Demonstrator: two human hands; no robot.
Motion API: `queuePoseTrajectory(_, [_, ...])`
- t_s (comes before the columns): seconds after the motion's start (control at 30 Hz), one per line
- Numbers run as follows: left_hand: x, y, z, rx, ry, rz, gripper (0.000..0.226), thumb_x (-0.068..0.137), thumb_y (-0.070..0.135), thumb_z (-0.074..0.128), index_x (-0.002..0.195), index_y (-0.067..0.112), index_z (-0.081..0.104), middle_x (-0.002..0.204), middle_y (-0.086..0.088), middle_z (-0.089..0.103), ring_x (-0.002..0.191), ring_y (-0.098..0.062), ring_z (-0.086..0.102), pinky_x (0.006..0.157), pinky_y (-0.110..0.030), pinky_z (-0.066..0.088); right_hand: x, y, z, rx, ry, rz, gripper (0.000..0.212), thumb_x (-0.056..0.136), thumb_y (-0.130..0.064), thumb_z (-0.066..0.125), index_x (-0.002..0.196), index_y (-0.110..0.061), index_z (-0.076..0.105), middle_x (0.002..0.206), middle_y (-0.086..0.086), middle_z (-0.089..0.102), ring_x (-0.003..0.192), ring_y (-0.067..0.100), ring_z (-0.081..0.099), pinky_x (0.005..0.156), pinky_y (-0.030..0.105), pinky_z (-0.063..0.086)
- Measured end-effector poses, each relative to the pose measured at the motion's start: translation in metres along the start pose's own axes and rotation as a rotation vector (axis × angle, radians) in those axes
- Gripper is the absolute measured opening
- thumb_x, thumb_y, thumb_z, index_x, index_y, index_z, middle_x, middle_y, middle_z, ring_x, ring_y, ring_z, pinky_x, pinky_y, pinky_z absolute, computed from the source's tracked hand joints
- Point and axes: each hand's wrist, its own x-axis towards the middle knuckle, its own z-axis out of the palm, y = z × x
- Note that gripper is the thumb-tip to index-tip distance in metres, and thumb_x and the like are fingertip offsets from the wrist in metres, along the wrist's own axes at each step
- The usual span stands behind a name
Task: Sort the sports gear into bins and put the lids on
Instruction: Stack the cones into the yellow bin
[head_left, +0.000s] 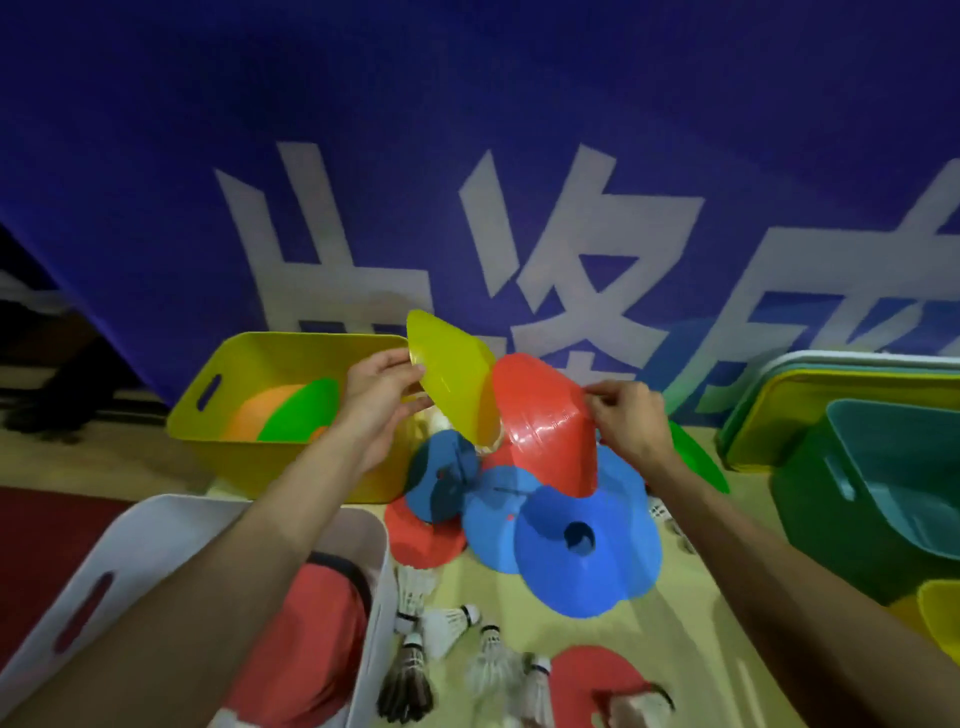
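Note:
My left hand (382, 397) grips a yellow disc cone (457, 379) by its top, raised above the floor. My right hand (631, 421) pinches the edge of a red disc cone (545, 415), tilted up beside the yellow one. Below them lies a pile of blue disc cones (587, 540) with a red one (421, 535) partly under it. The yellow bin (234, 364) at the left holds an orange and a green cone (301, 410). A white bin (150, 530) at the lower left holds something red. Several shuttlecocks (447, 629) lie on the floor.
A green bin (810, 493) with a teal inside stands at the right, with stacked lids (831, 369) behind it. A yellow container edge (940, 613) shows at the far right. Another red cone (597, 680) lies near the bottom. A blue banner (467, 156) hangs behind everything.

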Motion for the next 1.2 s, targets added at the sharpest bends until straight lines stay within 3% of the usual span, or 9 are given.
queuePoseTrajectory(0.13, [0.012, 0.017, -0.052, -0.05, 0.058, 0.009, 0.021, 0.092, -0.001, 0.053, 0.11, 0.008, 0.059, 0.092, -0.005, 0.068, 0.08, -0.014, 0.065, 0.062, -0.022, 0.057, 0.007, -0.048, 0.04, 0.022, -0.054, -0.041, 0.036, 0.076, -0.04, 0.049, 0.1, -0.026, 0.072, 0.091, 0.005, 0.075, 0.084, 0.032, 0.07, 0.075, 0.046, 0.058])
queuePoseTrajectory(0.27, [0.025, 0.021, -0.108, -0.09, 0.107, -0.013, 0.026, 0.092, -0.001, 0.053, 0.118, 0.005, 0.056, 0.106, -0.011, 0.066, 0.086, -0.017, 0.065, 0.07, -0.028, 0.056, 0.008, -0.093, 0.073, 0.03, -0.066, -0.068, 0.028, 0.084, -0.033, 0.055, 0.103, -0.022, 0.072, 0.091, 0.004, 0.075, 0.081, 0.028, 0.069, 0.075, 0.043, 0.058])
queuePoseTrajectory(0.33, [0.034, 0.021, -0.137, -0.099, 0.135, -0.033, 0.029, 0.092, -0.001, 0.053, 0.121, 0.004, 0.054, 0.111, -0.013, 0.064, 0.086, -0.016, 0.065, 0.068, -0.027, 0.056, 0.009, -0.113, 0.088, 0.029, -0.064, -0.088, 0.028, 0.084, -0.035, 0.057, 0.103, -0.021, 0.072, 0.09, 0.004, 0.075, 0.081, 0.029, 0.069, 0.075, 0.044, 0.058])
queuePoseTrajectory(0.53, [0.058, 0.016, -0.203, -0.099, 0.22, -0.124, 0.028, 0.091, -0.003, 0.055, 0.117, 0.008, 0.052, 0.105, -0.014, 0.061, 0.083, -0.02, 0.061, 0.078, -0.037, 0.051, 0.012, -0.163, 0.129, -0.017, -0.059, -0.133, 0.027, 0.083, -0.033, 0.056, 0.1, -0.022, 0.073, 0.089, 0.003, 0.074, 0.078, 0.028, 0.069, 0.073, 0.043, 0.058])
queuePoseTrajectory(0.67, [0.076, 0.005, -0.224, -0.055, 0.231, -0.181, 0.042, 0.091, -0.005, 0.055, 0.131, -0.003, 0.046, 0.11, -0.019, 0.056, 0.098, -0.029, 0.058, 0.085, -0.04, 0.048, 0.014, -0.182, 0.155, -0.07, -0.055, -0.13, 0.025, 0.084, -0.026, 0.055, 0.102, -0.023, 0.072, 0.092, 0.003, 0.075, 0.081, 0.028, 0.069, 0.076, 0.039, 0.057])
queuePoseTrajectory(0.77, [0.092, -0.006, -0.236, 0.013, 0.253, -0.212, 0.047, 0.091, -0.006, 0.055, 0.136, -0.003, 0.042, 0.127, -0.023, 0.054, 0.114, -0.035, 0.057, 0.087, -0.037, 0.05, 0.015, -0.195, 0.169, -0.114, -0.049, -0.107, 0.026, 0.086, -0.028, 0.054, 0.105, -0.022, 0.071, 0.095, 0.003, 0.074, 0.087, 0.026, 0.067, 0.072, 0.034, 0.053])
queuePoseTrajectory(0.83, [0.096, -0.01, -0.244, 0.082, 0.256, -0.201, 0.051, 0.091, -0.004, 0.055, 0.139, 0.0, 0.04, 0.135, -0.022, 0.05, 0.12, -0.033, 0.054, 0.094, -0.037, 0.048, 0.017, -0.202, 0.179, -0.147, -0.034, -0.099, 0.029, 0.085, -0.028, 0.053, 0.107, -0.024, 0.071, 0.095, 0.006, 0.073, 0.088, 0.028, 0.066, 0.07, 0.033, 0.051])
queuePoseTrajectory(0.93, [0.097, -0.008, -0.26, 0.221, 0.253, -0.156, 0.055, 0.09, -0.001, 0.056, 0.142, 0.008, 0.04, 0.142, -0.014, 0.046, 0.128, -0.027, 0.048, 0.107, -0.04, 0.04, 0.019, -0.211, 0.194, -0.168, -0.031, -0.1, 0.031, 0.084, -0.029, 0.051, 0.106, -0.024, 0.071, 0.097, 0.011, 0.072, 0.094, 0.033, 0.065, 0.079, 0.04, 0.055])
queuePoseTrajectory(1.2, [0.095, 0.0, -0.283, 0.238, 0.234, -0.064, 0.038, 0.092, -0.003, 0.048, 0.127, 0.008, 0.057, 0.126, -0.009, 0.06, 0.115, -0.023, 0.057, 0.1, -0.036, 0.046, 0.019, -0.237, 0.23, -0.31, 0.004, -0.127, 0.029, 0.088, -0.027, 0.05, 0.109, -0.021, 0.069, 0.107, 0.017, 0.068, 0.102, 0.04, 0.061, 0.084, 0.044, 0.05])
